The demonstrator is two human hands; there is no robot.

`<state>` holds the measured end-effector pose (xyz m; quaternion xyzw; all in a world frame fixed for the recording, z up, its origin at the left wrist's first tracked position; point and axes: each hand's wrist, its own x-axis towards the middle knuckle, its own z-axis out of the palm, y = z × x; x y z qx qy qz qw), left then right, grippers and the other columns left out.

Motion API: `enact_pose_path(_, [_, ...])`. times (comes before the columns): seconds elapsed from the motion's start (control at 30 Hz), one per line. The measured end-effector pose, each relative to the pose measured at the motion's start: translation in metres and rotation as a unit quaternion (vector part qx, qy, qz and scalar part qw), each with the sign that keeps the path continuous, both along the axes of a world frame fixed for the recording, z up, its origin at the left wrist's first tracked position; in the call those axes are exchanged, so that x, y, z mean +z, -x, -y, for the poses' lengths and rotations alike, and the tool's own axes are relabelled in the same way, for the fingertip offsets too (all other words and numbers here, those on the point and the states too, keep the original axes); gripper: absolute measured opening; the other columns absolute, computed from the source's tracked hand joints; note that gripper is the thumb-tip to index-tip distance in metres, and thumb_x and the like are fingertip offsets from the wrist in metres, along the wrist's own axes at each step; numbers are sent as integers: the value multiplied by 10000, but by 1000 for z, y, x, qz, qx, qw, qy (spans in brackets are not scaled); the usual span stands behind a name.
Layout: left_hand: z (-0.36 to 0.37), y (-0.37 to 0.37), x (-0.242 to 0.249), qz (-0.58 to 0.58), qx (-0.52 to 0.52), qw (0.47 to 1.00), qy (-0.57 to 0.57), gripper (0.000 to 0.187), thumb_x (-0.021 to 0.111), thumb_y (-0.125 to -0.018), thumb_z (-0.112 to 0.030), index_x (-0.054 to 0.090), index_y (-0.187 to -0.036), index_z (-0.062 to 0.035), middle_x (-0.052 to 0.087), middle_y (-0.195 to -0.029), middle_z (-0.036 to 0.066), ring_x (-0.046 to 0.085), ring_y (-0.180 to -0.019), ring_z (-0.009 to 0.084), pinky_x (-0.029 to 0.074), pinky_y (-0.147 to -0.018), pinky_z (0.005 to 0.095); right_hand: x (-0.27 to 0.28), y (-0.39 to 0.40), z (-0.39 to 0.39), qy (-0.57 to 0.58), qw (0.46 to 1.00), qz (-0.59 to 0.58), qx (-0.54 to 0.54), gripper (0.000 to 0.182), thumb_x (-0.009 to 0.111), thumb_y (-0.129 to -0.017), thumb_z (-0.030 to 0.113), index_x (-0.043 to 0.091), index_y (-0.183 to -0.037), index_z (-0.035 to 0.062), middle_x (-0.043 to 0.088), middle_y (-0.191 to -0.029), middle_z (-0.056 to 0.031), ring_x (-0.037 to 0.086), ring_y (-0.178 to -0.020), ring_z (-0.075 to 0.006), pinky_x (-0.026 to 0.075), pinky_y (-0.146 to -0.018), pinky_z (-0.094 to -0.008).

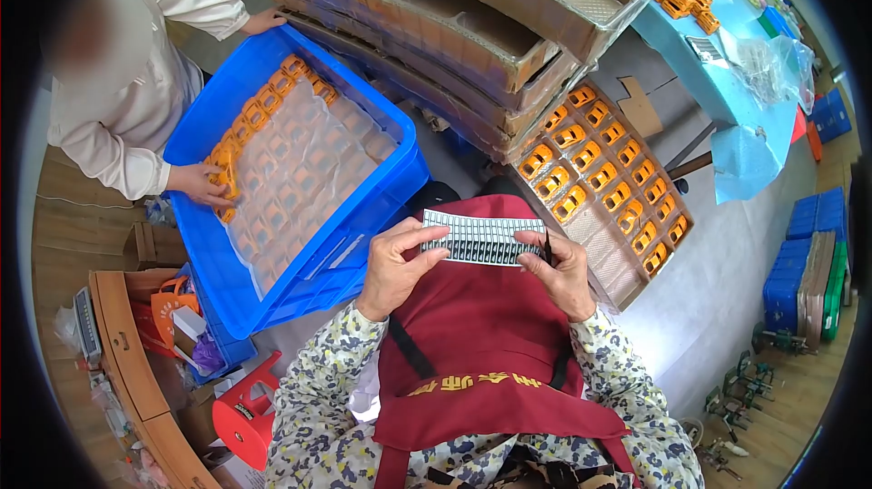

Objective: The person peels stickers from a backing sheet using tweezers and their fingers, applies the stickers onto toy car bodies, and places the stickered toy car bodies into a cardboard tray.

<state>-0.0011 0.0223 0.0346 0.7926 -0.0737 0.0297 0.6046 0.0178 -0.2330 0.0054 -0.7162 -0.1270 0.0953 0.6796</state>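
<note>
A small white sheet of stickers (481, 239), printed with rows of black and white marks, is stretched between my hands above my dark red apron (472, 316). My left hand (398, 262) pinches its left edge between thumb and fingers. The right edge is pinched by my right hand (559, 273). A thin dark pointed tool (548, 248) shows beside the right fingers; its kind I cannot make out. Just beyond my right hand lies a tray (595, 257) with rows of orange toy car bodies (586, 157).
At the left a co-worker's hand (202, 184) touches orange car bodies in a blue crate (381, 117) lined with plastic film. Stacked cardboard trays (454, 21) rise ahead. A blue-covered table (690, 62) holds more orange parts. A red tape dispenser (243, 416) stands lower left.
</note>
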Motion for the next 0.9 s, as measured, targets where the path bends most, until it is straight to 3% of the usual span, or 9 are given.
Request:
enact_pose_path(0.37, [-1, -1, 7, 30, -12, 997, -74, 223, 725, -737, -24, 712, -959, -10, 632, -796, 60, 567, -701, 130, 434, -634, 236, 7, -2, 4, -21, 999, -31, 16, 238, 664, -840, 22, 652, -1073, -24, 620, -861, -39, 567, -689, -77, 474, -621, -221])
enact_pose_path(0.73, [-3, -1, 10, -75, -39, 996, 21, 179, 706, -741, 21, 712, -920, 14, 627, -809, 50, 561, -750, 113, 430, -673, 224, 23, -1, 6, 2, 1000, -10, 28, 194, 656, -843, 18, 658, -1033, -18, 608, -832, -38, 567, -676, -82, 471, -610, -223])
enact_pose_path(0.9, [-3, 1, 12, -48, -32, 998, 1, 182, 710, -735, 26, 717, -915, 1, 636, -808, 54, 576, -741, 119, 439, -667, 227, 21, 0, 5, -2, 1000, -1, 25, 163, 650, -840, 6, 662, -1001, -18, 605, -814, -42, 569, -677, -90, 468, -606, -226])
